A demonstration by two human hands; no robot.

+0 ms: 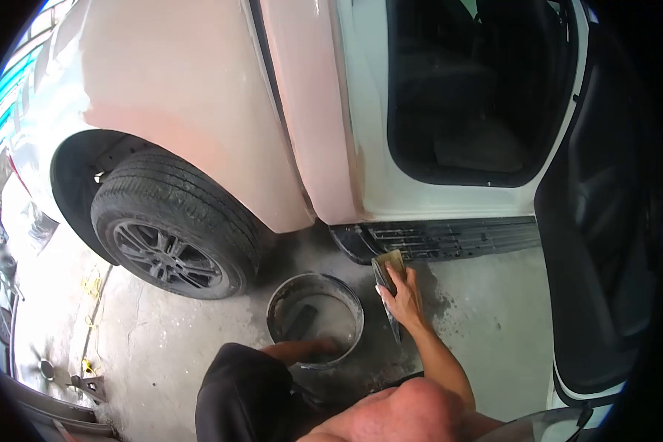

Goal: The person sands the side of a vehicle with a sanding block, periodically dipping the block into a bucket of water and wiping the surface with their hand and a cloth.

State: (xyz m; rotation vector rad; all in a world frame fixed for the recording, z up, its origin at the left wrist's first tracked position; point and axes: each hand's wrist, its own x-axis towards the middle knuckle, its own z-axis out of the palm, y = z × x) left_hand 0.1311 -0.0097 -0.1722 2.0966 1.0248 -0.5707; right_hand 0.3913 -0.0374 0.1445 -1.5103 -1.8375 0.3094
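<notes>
My right hand (pixel 403 293) is closed around a sanding block (pixel 388 260) with a tan top and a dark side, beside the end of the running board. A dark, narrow strip runs down below that hand; whether it belongs to the block I cannot make out. My left hand (pixel 328 346) reaches over the rim into a round black bucket (pixel 275 303) of cloudy grey water, and its fingers are hidden there. Inside the bucket lies a dark rectangular block (pixel 302 321), close to the left hand.
A pickup-like vehicle's body panel (pixel 191 88), with pinkish patches, rises ahead. Its wheel (pixel 171 254) stands left of the bucket. The black running board (pixel 457 239) juts out low, and an open door (pixel 604 243) hangs at right. A fan (pixel 46 366) is at lower left.
</notes>
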